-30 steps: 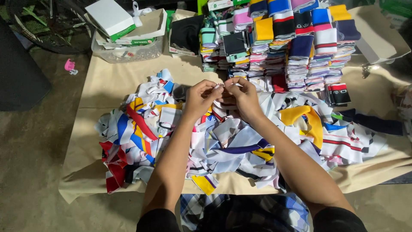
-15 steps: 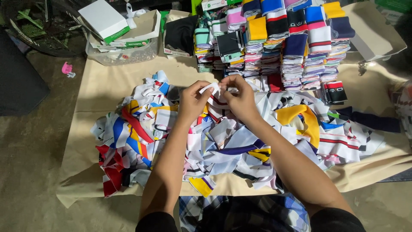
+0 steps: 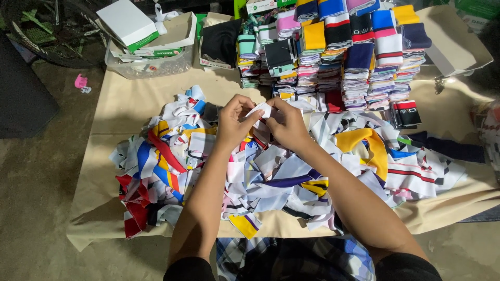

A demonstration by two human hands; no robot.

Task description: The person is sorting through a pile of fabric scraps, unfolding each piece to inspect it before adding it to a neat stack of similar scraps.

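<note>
My left hand [image 3: 235,120] and my right hand [image 3: 287,125] meet above a loose heap of coloured fabric strips [image 3: 271,166]. Between the fingertips of both hands I pinch a small white fabric piece [image 3: 259,110]. The heap spreads across a tan cloth-covered table [image 3: 120,109], with red, blue, yellow and white strips mixed together. A yellow strip [image 3: 364,143] lies just right of my right forearm.
Neat stacks of folded coloured bands [image 3: 338,52] stand at the far side of the table. A clear plastic tub [image 3: 148,65] with white boxes [image 3: 127,23] sits at the far left, a cardboard box [image 3: 453,41] at the far right. A small pink object [image 3: 80,83] lies on the floor.
Both hands have stayed together over the heap, shifting slightly toward me. The white piece is turned a little between the fingers.
</note>
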